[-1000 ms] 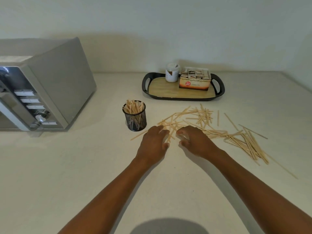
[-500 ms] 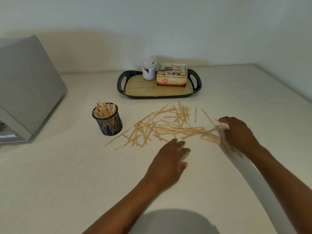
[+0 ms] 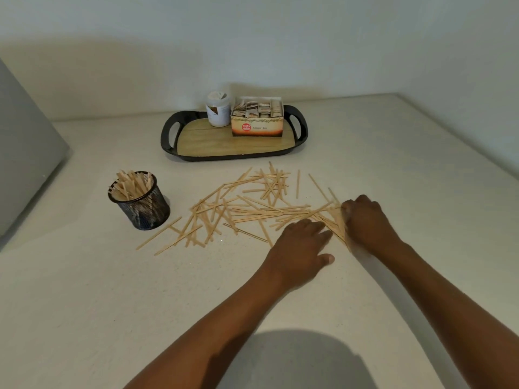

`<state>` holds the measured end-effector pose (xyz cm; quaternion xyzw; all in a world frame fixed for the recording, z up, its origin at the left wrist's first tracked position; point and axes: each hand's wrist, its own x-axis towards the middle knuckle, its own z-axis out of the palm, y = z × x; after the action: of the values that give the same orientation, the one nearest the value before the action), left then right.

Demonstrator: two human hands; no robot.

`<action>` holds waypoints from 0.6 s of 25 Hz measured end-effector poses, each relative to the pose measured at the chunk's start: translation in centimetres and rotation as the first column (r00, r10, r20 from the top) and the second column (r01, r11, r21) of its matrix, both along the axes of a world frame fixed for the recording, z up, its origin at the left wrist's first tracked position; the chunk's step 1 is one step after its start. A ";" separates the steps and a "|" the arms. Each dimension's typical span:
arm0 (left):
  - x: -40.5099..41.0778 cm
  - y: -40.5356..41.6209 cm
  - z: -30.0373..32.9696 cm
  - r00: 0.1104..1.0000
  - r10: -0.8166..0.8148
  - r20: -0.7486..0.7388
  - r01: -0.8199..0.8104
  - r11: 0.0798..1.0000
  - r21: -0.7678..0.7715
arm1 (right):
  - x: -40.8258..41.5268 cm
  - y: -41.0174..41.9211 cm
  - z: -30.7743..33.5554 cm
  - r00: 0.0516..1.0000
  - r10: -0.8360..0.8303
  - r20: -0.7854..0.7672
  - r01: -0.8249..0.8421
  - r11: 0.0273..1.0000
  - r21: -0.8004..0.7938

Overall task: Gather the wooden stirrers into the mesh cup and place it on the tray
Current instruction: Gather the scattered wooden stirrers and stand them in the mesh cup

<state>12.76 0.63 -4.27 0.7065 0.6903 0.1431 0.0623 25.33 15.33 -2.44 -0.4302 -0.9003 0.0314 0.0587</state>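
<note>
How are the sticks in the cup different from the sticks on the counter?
The sticks in the cup stand nearly upright, bunched together; the sticks on the counter lie flat and scattered. The cup's sticks are untouched; both hands touch the counter's sticks. Both look like the same pale wood.

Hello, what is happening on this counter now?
A person is gathering loose wooden stirrers on the counter. The right hand grips a bunch at the right end of the pile, and the left hand rests open beside it. The mesh cup, partly filled, stands on the counter, not yet on the tray.
</note>
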 end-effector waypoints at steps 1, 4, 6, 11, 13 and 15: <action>-0.1 0.2 0.1 1.000 0.009 -0.022 -0.009 1.000 0.010 | -0.3 -0.6 -0.2 0.999 0.023 -0.027 -0.023 1.000 -0.014; -0.3 0.6 0.5 0.999 0.033 -0.038 -0.031 0.999 0.032 | -1.2 -1.8 -0.5 0.991 0.126 -0.039 -0.128 0.990 -0.066; -0.4 0.6 0.8 0.998 0.038 -0.053 -0.033 0.995 0.097 | -1.4 -2.0 0.1 0.983 0.153 -0.102 -0.165 0.979 -0.122; -2.6 2.2 1.8 0.998 0.055 -0.011 -0.051 0.971 0.235 | 2.5 -1.0 2.2 0.991 -0.049 -0.126 0.013 0.963 -0.268; -3.5 3.6 2.4 0.999 -0.023 -0.032 0.026 0.993 0.118 | 4.1 -1.7 2.5 0.995 -0.079 -0.057 0.056 0.944 -0.324; -4.0 4.9 2.9 0.993 -0.077 -0.090 0.076 0.997 -0.022 | 4.8 -2.8 2.2 0.997 -0.080 -0.013 0.073 0.953 -0.294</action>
<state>8.75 5.52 -1.33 0.7375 0.6662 0.1021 0.0430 30.15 12.54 -0.23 -0.4682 -0.8675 0.1676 0.0064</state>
